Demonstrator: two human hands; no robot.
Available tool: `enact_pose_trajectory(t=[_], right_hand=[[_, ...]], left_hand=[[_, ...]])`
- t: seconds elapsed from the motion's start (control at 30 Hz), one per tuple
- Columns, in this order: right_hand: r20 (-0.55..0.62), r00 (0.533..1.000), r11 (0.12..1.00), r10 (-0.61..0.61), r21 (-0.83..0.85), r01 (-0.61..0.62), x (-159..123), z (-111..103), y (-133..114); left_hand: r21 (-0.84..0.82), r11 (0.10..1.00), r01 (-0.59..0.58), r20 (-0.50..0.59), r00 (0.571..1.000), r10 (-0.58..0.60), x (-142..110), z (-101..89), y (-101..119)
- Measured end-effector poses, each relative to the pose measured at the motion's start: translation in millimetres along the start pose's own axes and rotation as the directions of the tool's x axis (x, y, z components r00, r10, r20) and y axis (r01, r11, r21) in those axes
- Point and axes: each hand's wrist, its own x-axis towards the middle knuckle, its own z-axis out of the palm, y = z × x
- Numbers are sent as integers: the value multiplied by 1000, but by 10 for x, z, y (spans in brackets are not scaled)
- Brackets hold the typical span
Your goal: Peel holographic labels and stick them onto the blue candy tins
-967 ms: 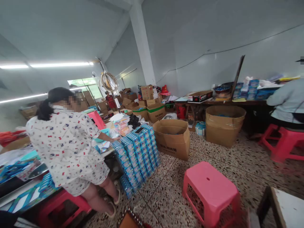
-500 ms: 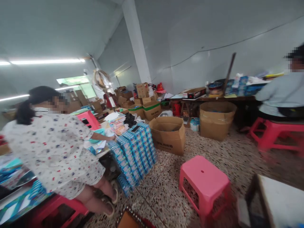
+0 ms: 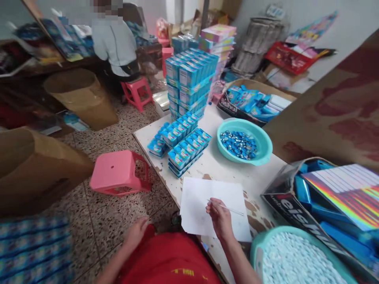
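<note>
My right hand (image 3: 219, 216) rests on a white sheet of paper (image 3: 204, 205) on the worn white table (image 3: 219, 165), fingers pinched on a thin stick-like thing (image 3: 233, 210) lying across the sheet. My left hand (image 3: 136, 232) lies on my red-clothed knee, off the table, fingers loosely curled with nothing seen in them. Small blue boxes (image 3: 180, 144) lie in rows beyond the paper, and a tall stack of them (image 3: 189, 83) stands behind. A teal bowl of blue pieces (image 3: 244, 142) sits to the right of the rows.
A teal basin of pale blue pieces (image 3: 293, 258) is at my right elbow, beside an open box of blue items (image 3: 319, 197). A pink stool (image 3: 118, 171) and cardboard boxes (image 3: 79, 96) stand on the floor at left. A person in a grey top (image 3: 114, 41) sits at the back.
The view has swung from the room, with its seated person in patterned clothes, round and down to my own table. My hands, the paper and the bowls have come into sight.
</note>
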Motion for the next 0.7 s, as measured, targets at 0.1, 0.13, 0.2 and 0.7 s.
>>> enact_pose_trajectory(t=[0.1,0.13,0.2,0.7], right_hand=[[-38,998,996,-52,-79,49,90,31,47],[-47,996,989,-78,-132,71,130,26,71],[-53,990,959,-133,-257,115,220,11,129],[318,795,321,-516,-789,524,862,131,695]], left_hand=[[97,872,-481,-183,852,490,277,-27,504],[159,796,-583,-234,761,605,367,-28,699],[252,673,-695,-280,614,738,548,-18,1061],[398,615,-681,-311,530,789,1034,420,1343]])
